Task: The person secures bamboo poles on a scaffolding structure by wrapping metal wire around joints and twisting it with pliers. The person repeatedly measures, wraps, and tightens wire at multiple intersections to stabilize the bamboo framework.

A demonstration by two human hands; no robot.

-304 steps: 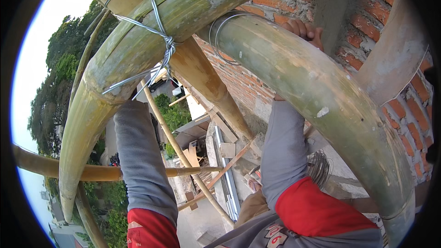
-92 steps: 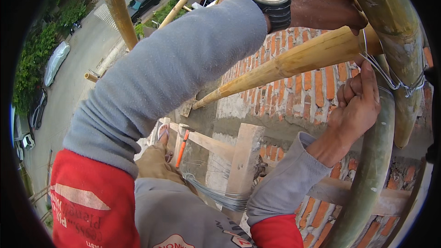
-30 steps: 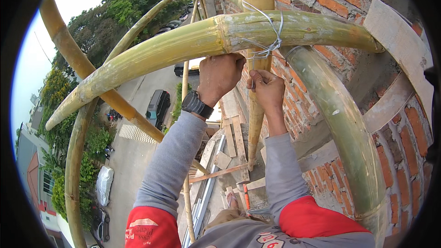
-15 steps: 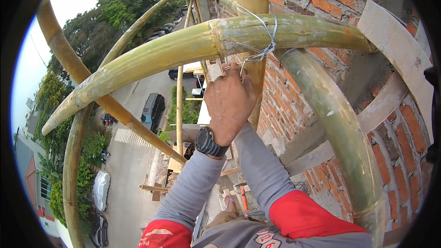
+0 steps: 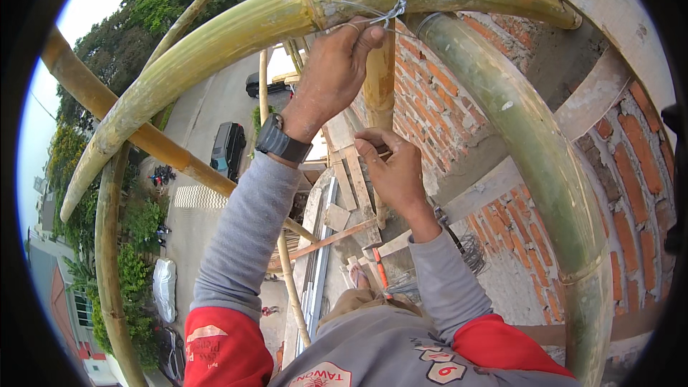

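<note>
Left hand (image 5: pixel 331 75) risen since half second ago: then below lashing with back toward camera, now up against wire tie (image 5: pixel 390 8) on horizontal bamboo pole (image 5: pixel 287 11), fingers (image 5: pixel 362 32) touching loose wire ends. Right hand (image 5: pixel 393 168), hidden behind left half second ago, now in view lower down beside upright bamboo pole (image 5: pixel 378 79), fingers pinched together. One second ago both hands side by side just under lashing; now apart, left high, right low. View closer to lashing, tilted slightly up.
</note>
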